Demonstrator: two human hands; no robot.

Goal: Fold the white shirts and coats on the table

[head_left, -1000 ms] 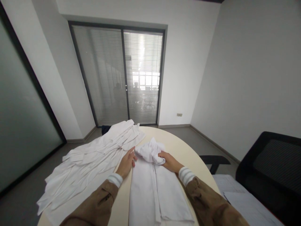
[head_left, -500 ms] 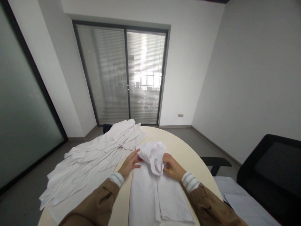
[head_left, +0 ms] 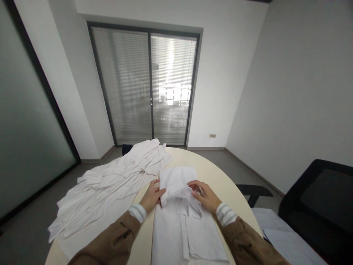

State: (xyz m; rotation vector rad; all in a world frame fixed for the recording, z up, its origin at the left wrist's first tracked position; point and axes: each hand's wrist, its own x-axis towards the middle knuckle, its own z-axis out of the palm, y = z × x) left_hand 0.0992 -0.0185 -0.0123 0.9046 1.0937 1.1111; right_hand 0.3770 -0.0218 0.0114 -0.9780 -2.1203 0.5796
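Observation:
A long white collared garment (head_left: 190,224) lies lengthwise before me on the round table, folded narrow. Its top end is turned over toward me, making a smooth flap at the far end, with the collar loose and bunched near the middle. My left hand (head_left: 151,194) is closed on the left edge of that flap, thumb above and the other fingers partly hidden. At the right side, my right hand (head_left: 205,195) has curled fingers at the collar and seems to pinch its cloth. The tips are partly hidden by fabric.
Other white garments (head_left: 110,187) lie spread in a loose pile on the table's left side. The cream tabletop (head_left: 217,180) curves away at right. A black office chair (head_left: 314,198) stands at the right, near white papers or cloth (head_left: 284,232) below table height.
The bunched top end of the garment has come down flat toward me, leaving a smooth flap. My left hand now grips its edge, and my right hand has shifted slightly along the collar.

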